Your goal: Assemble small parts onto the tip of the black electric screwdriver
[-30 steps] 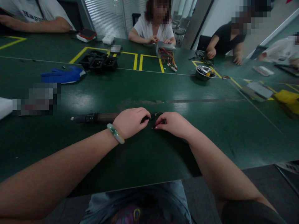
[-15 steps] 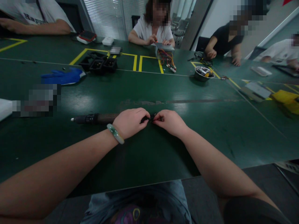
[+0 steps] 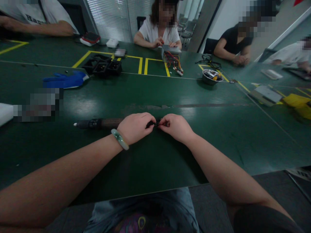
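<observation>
A dark electric screwdriver (image 3: 97,123) lies on the green table (image 3: 150,161), its metal tip pointing left. My left hand (image 3: 134,127), with a pale green bangle on the wrist, is closed over the tool's right end. My right hand (image 3: 176,127) is closed in a pinch just to its right, fingertips almost touching the left hand's. Between them sits a small black part (image 3: 155,123), too small to name, possibly the tool's cord end.
A blue glove (image 3: 65,80) and black trays (image 3: 103,65) lie at the back left. A grey power supply with coloured wires (image 3: 173,55) and a metal bowl (image 3: 211,76) stand farther back. Other people sit around the table's far side. Yellow bags (image 3: 297,103) lie at the right.
My right hand has moved left and a little up, closing the gap until its fingertips meet my left hand's. The left hand and the screwdriver have stayed put.
</observation>
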The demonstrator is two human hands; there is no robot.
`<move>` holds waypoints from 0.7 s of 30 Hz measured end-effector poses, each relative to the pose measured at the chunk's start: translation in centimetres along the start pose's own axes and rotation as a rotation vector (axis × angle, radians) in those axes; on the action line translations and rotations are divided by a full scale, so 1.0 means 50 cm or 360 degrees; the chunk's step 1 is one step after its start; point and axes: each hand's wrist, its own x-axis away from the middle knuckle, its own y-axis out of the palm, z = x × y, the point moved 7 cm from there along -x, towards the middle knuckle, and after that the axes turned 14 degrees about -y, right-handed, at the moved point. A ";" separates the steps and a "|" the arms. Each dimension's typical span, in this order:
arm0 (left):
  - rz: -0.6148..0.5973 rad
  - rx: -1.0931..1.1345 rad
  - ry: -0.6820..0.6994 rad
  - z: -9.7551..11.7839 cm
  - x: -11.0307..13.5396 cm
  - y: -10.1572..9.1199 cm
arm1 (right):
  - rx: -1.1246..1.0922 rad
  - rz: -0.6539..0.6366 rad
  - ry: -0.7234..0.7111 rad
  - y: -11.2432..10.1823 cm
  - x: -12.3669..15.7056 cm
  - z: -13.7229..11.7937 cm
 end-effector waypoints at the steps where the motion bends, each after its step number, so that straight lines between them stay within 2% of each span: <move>1: -0.0001 0.0004 -0.0003 -0.001 0.000 0.001 | 0.0015 -0.0012 -0.0012 0.001 0.000 0.000; 14: -0.0004 0.0046 0.0013 -0.005 -0.001 0.003 | -0.0080 0.0079 -0.0041 -0.006 0.003 0.001; 21: 0.0024 0.0045 0.0006 -0.003 -0.001 0.001 | -0.0083 0.0156 0.0058 -0.001 0.006 0.004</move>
